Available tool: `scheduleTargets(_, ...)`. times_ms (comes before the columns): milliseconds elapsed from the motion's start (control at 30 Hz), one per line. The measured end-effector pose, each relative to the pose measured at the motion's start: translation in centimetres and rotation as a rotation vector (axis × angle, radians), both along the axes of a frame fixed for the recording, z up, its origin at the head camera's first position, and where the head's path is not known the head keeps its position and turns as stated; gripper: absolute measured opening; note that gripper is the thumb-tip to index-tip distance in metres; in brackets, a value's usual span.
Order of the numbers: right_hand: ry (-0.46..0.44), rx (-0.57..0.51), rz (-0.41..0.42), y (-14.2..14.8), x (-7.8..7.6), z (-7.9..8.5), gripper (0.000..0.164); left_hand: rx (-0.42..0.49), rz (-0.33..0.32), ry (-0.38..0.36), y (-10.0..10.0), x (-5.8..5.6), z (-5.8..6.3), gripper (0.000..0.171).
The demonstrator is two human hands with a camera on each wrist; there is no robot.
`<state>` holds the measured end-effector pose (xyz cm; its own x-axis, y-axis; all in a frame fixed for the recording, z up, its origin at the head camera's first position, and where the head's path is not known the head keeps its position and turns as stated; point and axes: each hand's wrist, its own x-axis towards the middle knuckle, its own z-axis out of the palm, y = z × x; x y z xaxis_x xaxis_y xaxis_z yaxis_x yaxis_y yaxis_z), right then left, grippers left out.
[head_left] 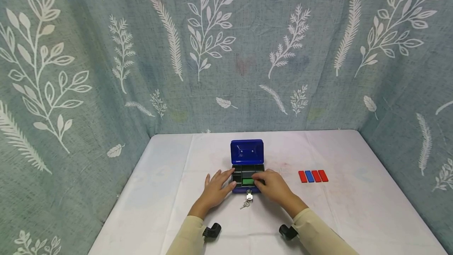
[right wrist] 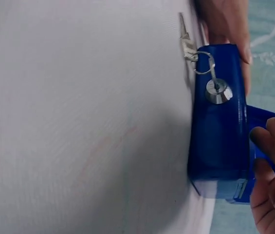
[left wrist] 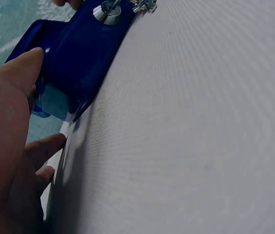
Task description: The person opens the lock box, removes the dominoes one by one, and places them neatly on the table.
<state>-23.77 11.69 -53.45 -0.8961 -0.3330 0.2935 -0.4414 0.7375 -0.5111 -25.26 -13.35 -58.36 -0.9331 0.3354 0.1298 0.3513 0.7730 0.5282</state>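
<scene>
In the head view a small blue cash box (head_left: 247, 152) stands with its lid raised, showing a black compartment tray. A flat green block (head_left: 248, 181) lies in a front compartment. My left hand (head_left: 216, 189) rests against the box's left side, its thumb at the front left rim and the other fingers spread beside it. Over the tray's right front is my right hand (head_left: 274, 186), fingertips right at the green block. In the right wrist view its thumb and fingers (right wrist: 268, 141) are bent with a gap between them. Keys (right wrist: 188, 46) hang on a ring from the lock (right wrist: 218, 91).
Three red blocks (head_left: 322, 175) and a blue block (head_left: 309, 176) lie in a row to the right of the box. The table has a white cloth (head_left: 184, 160). Grey-green leaf-patterned curtains (head_left: 226, 101) enclose its back and sides.
</scene>
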Motion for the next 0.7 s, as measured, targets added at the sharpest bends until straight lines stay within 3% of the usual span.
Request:
scheduleTargets(200, 0.225, 0.211, 0.074, -0.4, -0.5, -0.4, 0.01, -0.011, 0.002, -0.001, 0.0, -0.1, 0.0, 0.062)
scheduleTargets(333, 0.348, 0.293, 0.125, -0.7, -0.4, -0.8, 0.004, -0.001, 0.001, -0.003, 0.0, 0.1, 0.0, 0.062)
scheduleTargets(500, 0.407, 0.342, 0.131, -1.1, -0.2, -0.8, 0.005, -0.003, -0.003, 0.007, 0.0, 0.0, -0.1, 0.061)
scheduleTargets(700, 0.374, 0.348, 0.141, -1.5, 0.1, -1.1, 0.004, -0.005, 0.001, 0.006, 0.0, -0.1, -0.2, 0.061)
